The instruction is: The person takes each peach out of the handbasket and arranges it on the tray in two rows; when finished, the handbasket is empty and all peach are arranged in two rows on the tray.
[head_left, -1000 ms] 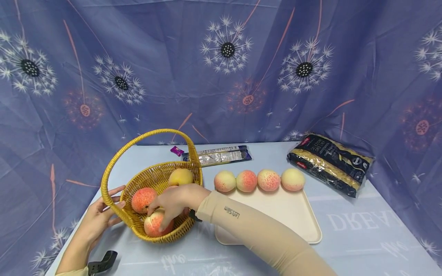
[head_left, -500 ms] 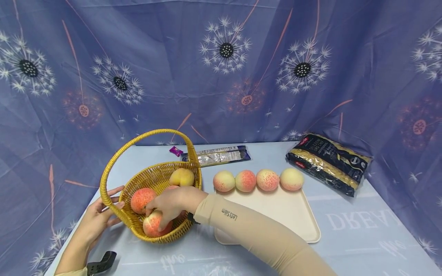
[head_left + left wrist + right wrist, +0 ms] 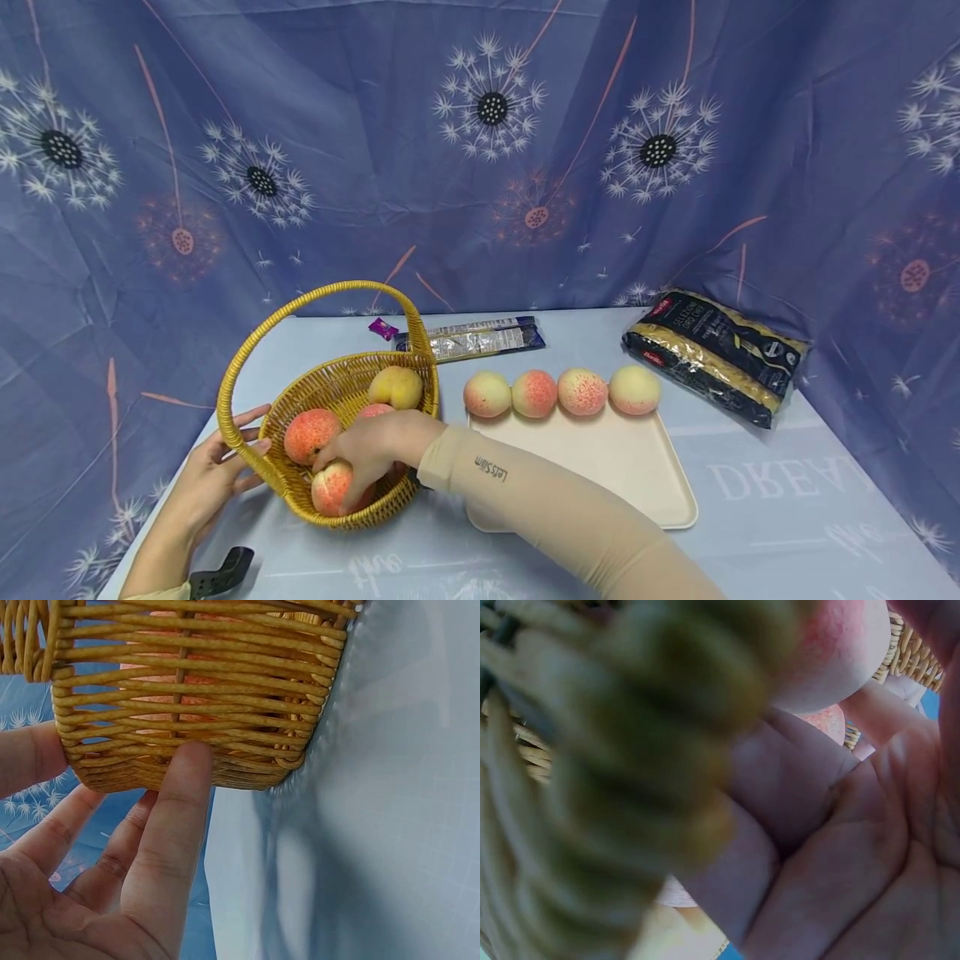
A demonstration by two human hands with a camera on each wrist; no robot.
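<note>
A: Gripping a peach (image 3: 335, 489) with the right hand (image 3: 378, 447), fingers curled round it, in the near side of the basket (image 3: 330, 387)

B: And steadying the basket's left wall with the left hand (image 3: 206, 486), fingers straight

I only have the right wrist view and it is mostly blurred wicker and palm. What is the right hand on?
Observer: The right hand curls over a peach at the near side of the basket.
Operator: Is the basket steadied?
Observer: Yes, the left hand has straight fingers pressed against its outer wall.
Operator: Anything on the tray?
Observer: Four peaches sit in a row along the far edge of the tray.
</note>
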